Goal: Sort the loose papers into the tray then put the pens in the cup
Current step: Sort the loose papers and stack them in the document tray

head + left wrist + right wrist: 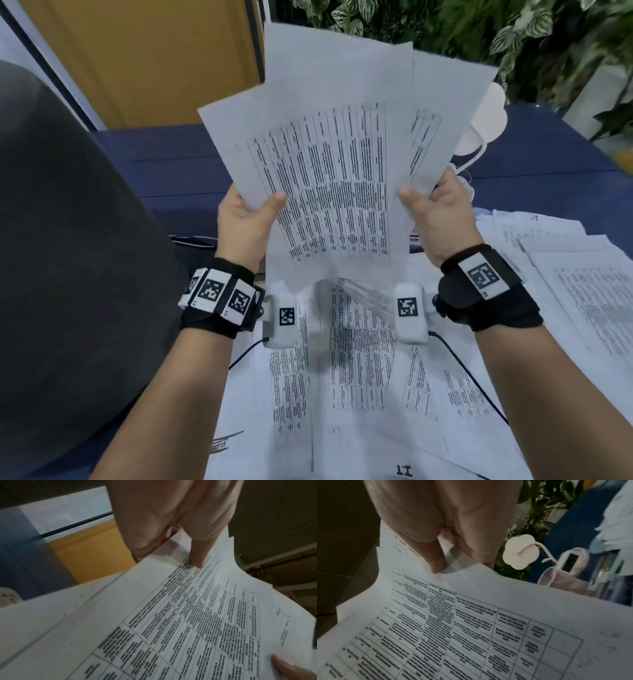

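I hold a fanned stack of printed papers (325, 154) upright above the desk with both hands. My left hand (260, 205) grips its lower left edge, thumb on the front sheet and fingers behind. My right hand (421, 198) pinches the lower right edge the same way. In the left wrist view my left thumb (197, 555) presses on the held papers (171, 615). The right wrist view shows my right hand (450, 555) on the sheets (471, 628). A clear plastic cup (556, 581) stands behind the papers. I see no tray and cannot make out any pens.
More loose printed sheets (359, 377) cover the blue desk (171, 161) under my wrists and spread to the right (582, 291). A white flower-shaped lamp (486, 116) stands at the back right before leafy plants. A dark chair back (68, 240) fills the left.
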